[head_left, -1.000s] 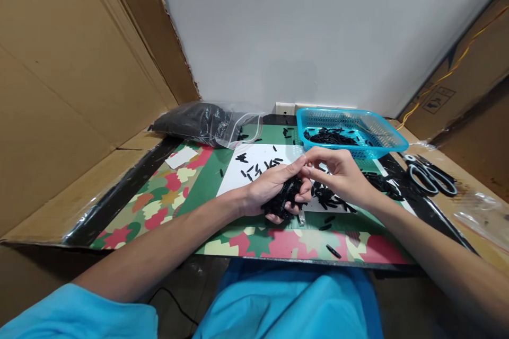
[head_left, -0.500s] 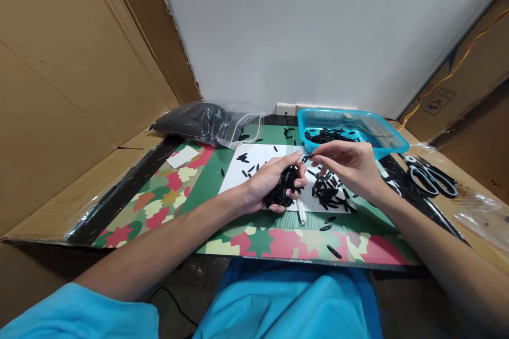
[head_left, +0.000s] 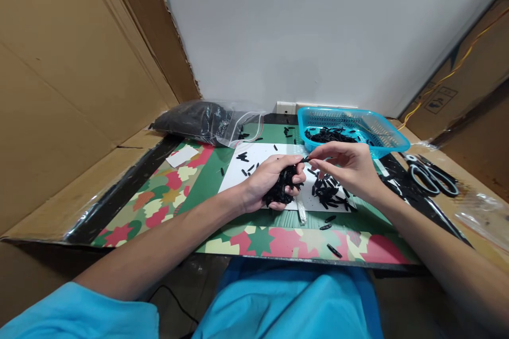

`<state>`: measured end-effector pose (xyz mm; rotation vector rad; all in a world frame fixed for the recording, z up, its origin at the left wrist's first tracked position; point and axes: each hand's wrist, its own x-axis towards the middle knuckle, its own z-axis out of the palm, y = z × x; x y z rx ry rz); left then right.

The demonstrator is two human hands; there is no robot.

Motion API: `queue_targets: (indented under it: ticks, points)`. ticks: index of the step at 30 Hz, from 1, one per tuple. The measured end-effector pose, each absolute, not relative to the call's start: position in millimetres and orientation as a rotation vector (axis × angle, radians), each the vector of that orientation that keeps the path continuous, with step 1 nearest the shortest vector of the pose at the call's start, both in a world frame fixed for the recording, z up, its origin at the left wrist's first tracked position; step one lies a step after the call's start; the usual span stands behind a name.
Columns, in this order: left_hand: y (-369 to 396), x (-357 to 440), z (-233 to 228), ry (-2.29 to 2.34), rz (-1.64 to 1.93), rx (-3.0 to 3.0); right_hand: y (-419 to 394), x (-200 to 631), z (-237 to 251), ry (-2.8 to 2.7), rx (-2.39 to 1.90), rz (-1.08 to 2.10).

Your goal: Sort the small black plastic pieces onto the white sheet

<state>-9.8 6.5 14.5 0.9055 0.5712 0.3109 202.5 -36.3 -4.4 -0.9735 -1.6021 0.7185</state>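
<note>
My left hand (head_left: 274, 177) is curled around a heap of small, slim black pieces (head_left: 281, 190), its palm turned up over a white sheet (head_left: 228, 183). Between the thumb and fingertips of my right hand (head_left: 345, 164) is one small black piece (head_left: 305, 159), which also reaches the tip of my left thumb. The two hands almost meet there. Below my right hand lies a loose pile of the same black pieces (head_left: 328, 190) on the sheet. What exactly these pieces are, I cannot make out.
A blue plastic basket (head_left: 392, 137) holding black pieces stands at the back right. A zip bag (head_left: 191, 119) full of dark material lies at the back left. Scissors (head_left: 433, 177) rest on the right. Cardboard (head_left: 79, 63) walls the left side; several stray pieces dot the green mat (head_left: 214, 161).
My right hand has moved slightly left, bringing the pinched black piece up to my left thumb tip. My left hand keeps its hold on the heap.
</note>
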Motion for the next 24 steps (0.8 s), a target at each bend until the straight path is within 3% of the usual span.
queue_targets:
  ticks: [24]
  points:
    - [6.8,-11.2,13.9,0.560,0.304,0.866,-35.9,202.8,-5.0,-1.742,-1.030,0.656]
